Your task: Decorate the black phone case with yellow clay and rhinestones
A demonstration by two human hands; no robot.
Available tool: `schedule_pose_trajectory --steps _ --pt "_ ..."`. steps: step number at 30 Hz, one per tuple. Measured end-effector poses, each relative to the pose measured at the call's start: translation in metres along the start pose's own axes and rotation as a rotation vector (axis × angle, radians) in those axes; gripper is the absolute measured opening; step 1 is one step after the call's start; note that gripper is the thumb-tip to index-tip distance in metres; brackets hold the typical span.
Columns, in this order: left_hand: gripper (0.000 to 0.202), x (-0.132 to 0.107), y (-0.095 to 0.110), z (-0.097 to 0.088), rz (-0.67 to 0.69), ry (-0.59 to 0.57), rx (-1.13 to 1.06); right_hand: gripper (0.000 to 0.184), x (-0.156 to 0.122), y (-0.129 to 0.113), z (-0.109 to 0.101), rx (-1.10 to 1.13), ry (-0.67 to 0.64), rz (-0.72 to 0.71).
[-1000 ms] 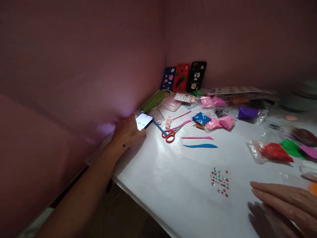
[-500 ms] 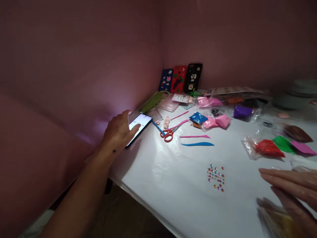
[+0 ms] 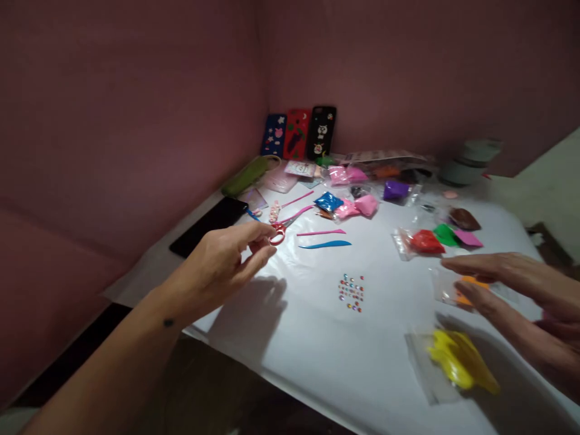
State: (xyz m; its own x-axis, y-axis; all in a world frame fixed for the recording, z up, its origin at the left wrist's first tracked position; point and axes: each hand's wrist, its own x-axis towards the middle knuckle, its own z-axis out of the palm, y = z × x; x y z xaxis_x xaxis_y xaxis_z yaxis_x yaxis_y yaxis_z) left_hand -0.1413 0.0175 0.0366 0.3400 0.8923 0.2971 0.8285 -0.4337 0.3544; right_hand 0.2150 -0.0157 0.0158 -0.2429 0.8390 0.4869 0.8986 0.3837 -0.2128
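My left hand (image 3: 229, 260) hangs over the white table, thumb apart from loosely curled fingers, with nothing between them. Its fingertips overlap the view of the red-handled scissors (image 3: 278, 234); I cannot tell whether they touch. Behind that hand lies a phone (image 3: 211, 226) with a dark screen. On the right, my right hand (image 3: 525, 296) is open, thumb and index finger spread above a clear packet of orange clay-like material (image 3: 471, 290), which it partly hides. A clear packet with yellow material (image 3: 460, 359) rests nearer to me, below that hand.
Small gems (image 3: 351, 293) lie mid-table, nearer than a blue modelling tool (image 3: 325, 244) and a pink one (image 3: 321, 232). Colourful packets, including a red one (image 3: 426, 241), spread behind. Decorated phone cases (image 3: 296, 134) lean at the corner; a grey container (image 3: 471, 162) stands back right.
My left hand has left the phone and moved right, toward the scissors. The phone's lit timer screen has gone dark. My right hand's fingers have spread, and the view has shifted right.
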Motion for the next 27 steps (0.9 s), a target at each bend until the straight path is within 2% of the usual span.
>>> schedule_pose_trajectory --steps 2,4,7,10,12,14,18,21,24,27 --pt "0.019 -0.001 0.009 0.009 0.135 -0.087 -0.019 0.039 -0.006 0.004 -0.007 -0.042 -0.179 -0.060" --pt "0.021 -0.001 0.019 0.018 0.214 -0.179 -0.019 0.048 -0.015 0.007 -0.011 -0.108 -0.306 -0.169" --pt "0.026 0.001 0.036 0.029 0.263 -0.349 -0.011 0.054 -0.032 0.004 -0.011 -0.145 -0.351 -0.336" --pt "0.031 0.008 0.052 0.041 0.307 -0.470 0.059 0.052 -0.045 -0.003 -0.006 -0.116 -0.375 -0.343" --pt "0.034 0.017 0.057 0.052 0.330 -0.474 0.110 0.048 -0.051 -0.007 -0.001 -0.102 -0.396 -0.296" --pt "0.047 0.028 0.057 0.064 0.349 -0.435 0.133 0.048 -0.054 -0.009 0.005 -0.098 -0.418 -0.247" --pt "0.068 0.049 0.053 0.086 0.317 -0.506 0.110 0.049 -0.050 -0.014 0.011 -0.091 -0.426 -0.241" --pt "0.064 0.060 0.050 0.094 0.275 -0.525 0.071 0.048 -0.039 -0.019 0.011 -0.100 -0.435 -0.282" --pt "0.059 0.063 0.048 0.096 0.217 -0.535 0.000 0.048 -0.026 -0.027 0.008 -0.127 -0.416 -0.369" --pt "0.036 0.060 0.048 0.091 0.152 -0.520 -0.103 0.046 -0.015 -0.035 0.006 -0.150 -0.378 -0.463"
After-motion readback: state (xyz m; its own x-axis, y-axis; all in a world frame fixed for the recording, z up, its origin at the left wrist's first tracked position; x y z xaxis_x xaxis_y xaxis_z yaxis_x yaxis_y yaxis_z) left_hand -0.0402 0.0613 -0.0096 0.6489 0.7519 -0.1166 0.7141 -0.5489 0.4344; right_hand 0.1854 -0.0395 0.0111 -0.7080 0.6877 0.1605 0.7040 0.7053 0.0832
